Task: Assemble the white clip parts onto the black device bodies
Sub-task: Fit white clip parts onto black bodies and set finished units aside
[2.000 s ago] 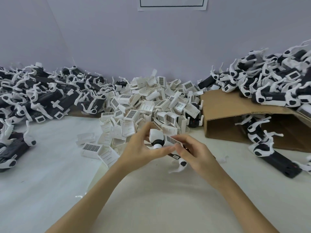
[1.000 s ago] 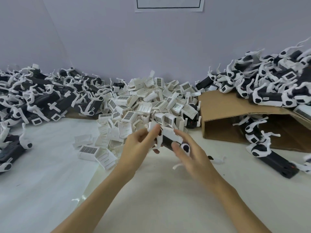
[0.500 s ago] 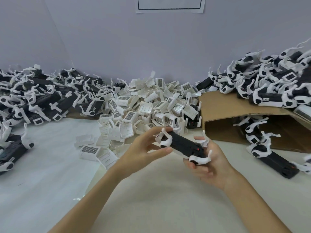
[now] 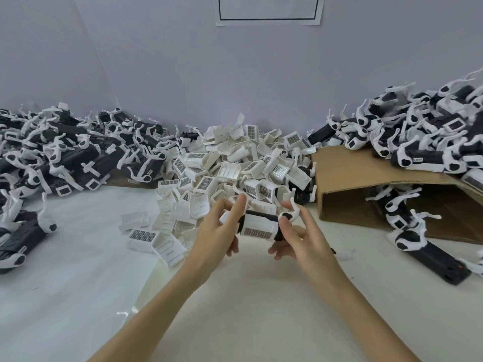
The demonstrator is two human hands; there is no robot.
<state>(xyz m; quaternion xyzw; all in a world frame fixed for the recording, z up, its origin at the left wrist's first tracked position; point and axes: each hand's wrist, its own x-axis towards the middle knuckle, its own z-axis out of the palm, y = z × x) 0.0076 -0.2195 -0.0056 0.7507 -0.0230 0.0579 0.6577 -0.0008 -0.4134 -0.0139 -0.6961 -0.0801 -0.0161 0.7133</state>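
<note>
Heaps of bodies (image 4: 65, 158) at 10 o'clock. Your left hand (image 4: 217, 236) and right hand (image 4: 303, 239) grip one black body (image 4: 261, 216), white clip (image 4: 257, 227) seemingly seated. Clip pile (image 4: 235, 165) at 12 means plenty left.

We have turned the black device body (image 4: 261, 216) over between our hands, its dark face of half a second ago now replaced by the white clip part (image 4: 257, 226), grille toward us, fitted around its middle.
</note>
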